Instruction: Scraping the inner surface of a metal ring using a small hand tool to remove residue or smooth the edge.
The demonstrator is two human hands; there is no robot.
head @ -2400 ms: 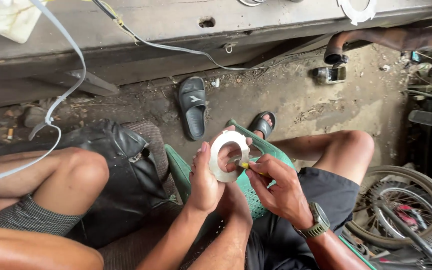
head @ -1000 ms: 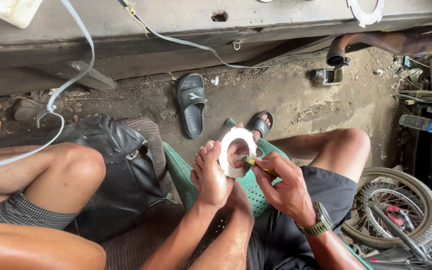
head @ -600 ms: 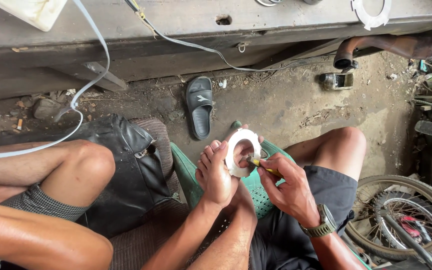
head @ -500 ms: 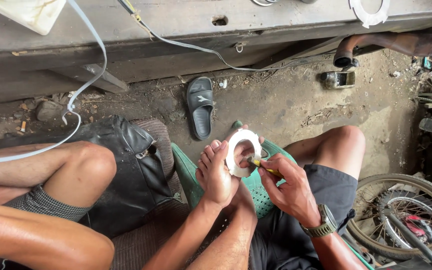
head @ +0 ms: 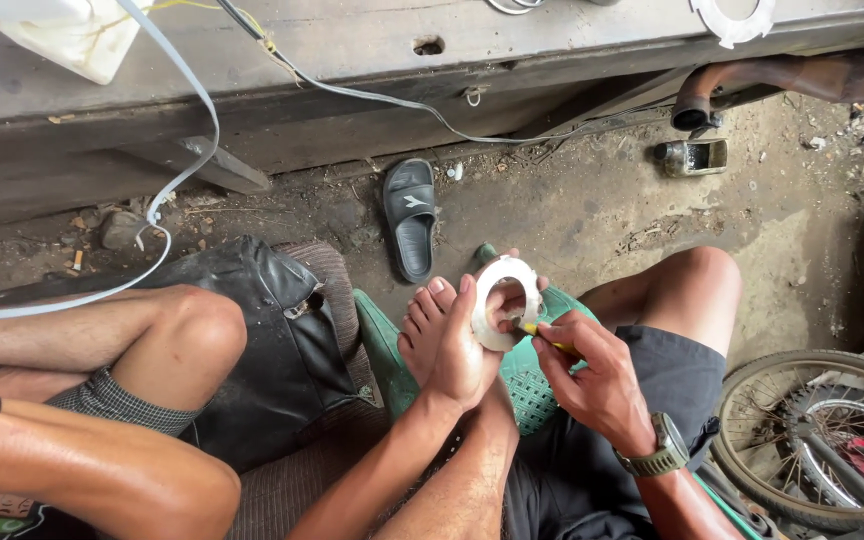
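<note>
Left hand (head: 462,350) clamped on a flat white ring (head: 505,302), fingers wrapped round its near edge, ring held upright in front of the knees, above a green plastic stool (head: 527,385) and just beside a bare foot (head: 422,325). Right hand (head: 592,375) closed round a small yellow-handled tool (head: 542,335), tip touching the lower inner edge of the ring; blade itself too small to make out. Hands close together, nearly touching at the ring. Wristwatch (head: 657,455) on the right wrist, dark shorts (head: 672,370) over the right thigh. On the left, another person's bare knee (head: 187,325) and forearm (head: 82,470), with a black band on the wrist, resting well apart from the ring. Black leather-like cushion (head: 272,350) between that person and the stool. Dirt floor (head: 592,210) ahead, with a dark slide sandal (head: 410,215) lying beyond the foot. Grey wooden beam (head: 352,60) across the top, a white strap (head: 187,130) and thin wires hanging from it, a rusty pipe (head: 782,80) at upper right. Bicycle wheel (head: 817,440) at lower right, near the right thigh
</note>
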